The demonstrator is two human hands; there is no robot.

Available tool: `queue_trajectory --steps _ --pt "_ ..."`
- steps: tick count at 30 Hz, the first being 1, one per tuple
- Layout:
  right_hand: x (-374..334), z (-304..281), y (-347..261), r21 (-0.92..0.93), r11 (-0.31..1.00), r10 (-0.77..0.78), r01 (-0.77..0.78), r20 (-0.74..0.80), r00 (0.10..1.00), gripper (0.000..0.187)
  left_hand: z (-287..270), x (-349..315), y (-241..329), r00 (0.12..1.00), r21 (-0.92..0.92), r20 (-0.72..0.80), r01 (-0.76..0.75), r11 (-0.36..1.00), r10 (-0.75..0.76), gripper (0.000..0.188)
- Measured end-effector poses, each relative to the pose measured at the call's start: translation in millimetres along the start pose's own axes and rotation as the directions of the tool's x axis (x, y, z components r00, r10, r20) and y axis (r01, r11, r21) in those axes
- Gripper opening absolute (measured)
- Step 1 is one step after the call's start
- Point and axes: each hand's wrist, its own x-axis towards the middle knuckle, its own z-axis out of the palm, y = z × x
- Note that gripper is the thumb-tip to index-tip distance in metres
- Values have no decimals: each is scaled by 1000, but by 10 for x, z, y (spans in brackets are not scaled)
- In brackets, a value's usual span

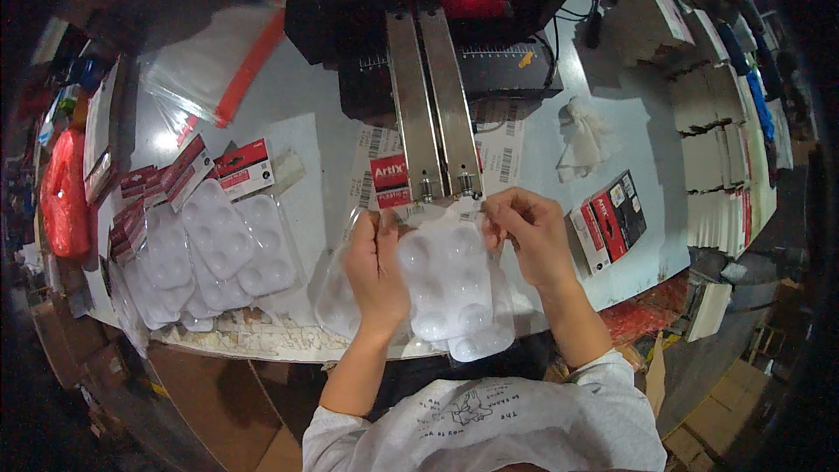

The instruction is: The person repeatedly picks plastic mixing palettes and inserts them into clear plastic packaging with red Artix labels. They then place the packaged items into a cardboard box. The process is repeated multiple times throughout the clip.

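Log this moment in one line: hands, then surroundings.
left hand at white tray's left edge | right hand at its upper right corner | packed trays piled left | black machine ahead

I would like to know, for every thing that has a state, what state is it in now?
White palette: between both hands
Left hand: curled, at the palette's left edge
Right hand: curled, at its upper right edge
Packaged palettes: piled, overlapping
Clear bags: lying flat
White scrap: crumpled
Black machine: on or off unclear

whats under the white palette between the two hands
Part of a lower palette sticks out past the bottom right of the upper palette. Anything else beneath is covered, so I cannot tell what lies there.
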Motion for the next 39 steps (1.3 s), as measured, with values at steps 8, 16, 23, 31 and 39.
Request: queue_trajectory --steps 8,16,23,31,39 --pt "82 -90 172 -62 988 -141 142 23 990 20 11 -2 -177 996 65 -9 -85 994 86 21" --pt "-343 -1105 -66 -831 473 -769 293 -227 598 28 -1045 283 283 929 706 -178 -109 700 324 23" --pt "-372 -1362 400 -985 42 -676 -168 -152 721 101 -832 -18 -237 918 924 204 -295 244 339 38" --pt "-485 -1052 213 -921 383 -629 -70 -315 711 69 -839 -90 122 949 388 89 246 888 -302 17" --pt "-571 -87 -400 -620 587 -516 521 208 831 48 -486 -499 464 900 -139 406 236 962 -162 14"
